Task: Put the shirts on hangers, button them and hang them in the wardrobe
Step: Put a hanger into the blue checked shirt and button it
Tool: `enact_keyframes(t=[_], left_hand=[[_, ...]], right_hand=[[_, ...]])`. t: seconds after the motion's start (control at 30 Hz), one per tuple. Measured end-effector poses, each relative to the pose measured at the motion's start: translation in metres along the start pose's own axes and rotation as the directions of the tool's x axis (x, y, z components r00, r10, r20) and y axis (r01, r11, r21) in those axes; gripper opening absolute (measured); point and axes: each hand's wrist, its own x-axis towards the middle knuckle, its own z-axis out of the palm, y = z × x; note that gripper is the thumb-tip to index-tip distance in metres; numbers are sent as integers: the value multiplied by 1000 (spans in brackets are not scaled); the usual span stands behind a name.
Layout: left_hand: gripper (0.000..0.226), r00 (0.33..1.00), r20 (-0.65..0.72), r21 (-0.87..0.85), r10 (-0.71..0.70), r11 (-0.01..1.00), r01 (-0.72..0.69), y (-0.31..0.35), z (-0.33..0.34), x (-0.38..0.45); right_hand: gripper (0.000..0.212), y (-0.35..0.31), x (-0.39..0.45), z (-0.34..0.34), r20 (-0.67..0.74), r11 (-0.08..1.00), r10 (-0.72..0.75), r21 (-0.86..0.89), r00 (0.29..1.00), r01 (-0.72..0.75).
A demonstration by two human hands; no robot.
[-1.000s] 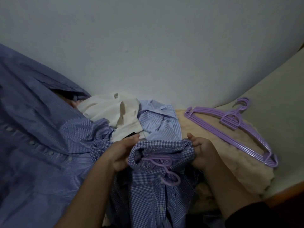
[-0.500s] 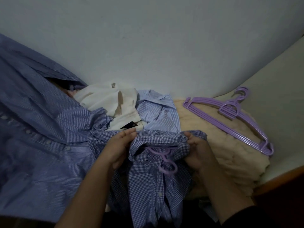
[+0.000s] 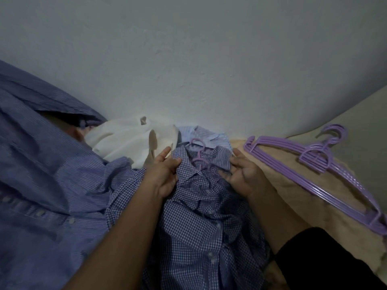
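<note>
A blue-and-white checked shirt (image 3: 201, 222) lies in front of me with a purple hanger (image 3: 199, 151) inside its neck, the hook sticking out past the collar toward the wall. My left hand (image 3: 165, 174) pinches the left side of the collar. My right hand (image 3: 243, 174) grips the right side of the collar. The shirt's front placket with white buttons runs down toward me.
A large blue striped shirt (image 3: 46, 185) is spread at the left. A cream shirt (image 3: 125, 141) and a pale blue striped shirt (image 3: 209, 137) lie behind, against the white wall (image 3: 188, 59). Several purple hangers (image 3: 310, 164) are stacked on a beige blanket (image 3: 293, 191) at the right.
Both hands pushed the collar and hanger away from me toward the wall. The hook, which pointed down toward me, now points up past the collar.
</note>
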Motion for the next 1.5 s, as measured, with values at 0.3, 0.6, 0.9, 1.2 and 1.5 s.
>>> enact_keyframes(t=[0.3, 0.6, 0.9, 1.2, 1.5], left_hand=[[55, 997, 47, -5, 55, 998, -55, -20, -16, 1], [51, 952, -111, 447, 286, 870, -209, -59, -2, -36], [85, 961, -99, 620, 258, 772, -144, -73, 14, -16], [45, 898, -111, 567, 427, 769, -295, -81, -1, -16], [30, 891, -197, 419, 410, 857, -302, -63, -4, -25]], right_hand=[[36, 29, 3, -7, 87, 990, 5, 139, 996, -17], [36, 43, -21, -3, 141, 985, 35, 161, 989, -58], [58, 34, -5, 14, 126, 934, -29, -351, 992, 72], [29, 59, -6, 15, -101, 871, -159, -483, 982, 91], [27, 78, -17, 24, -50, 616, -364, -761, 930, 201]])
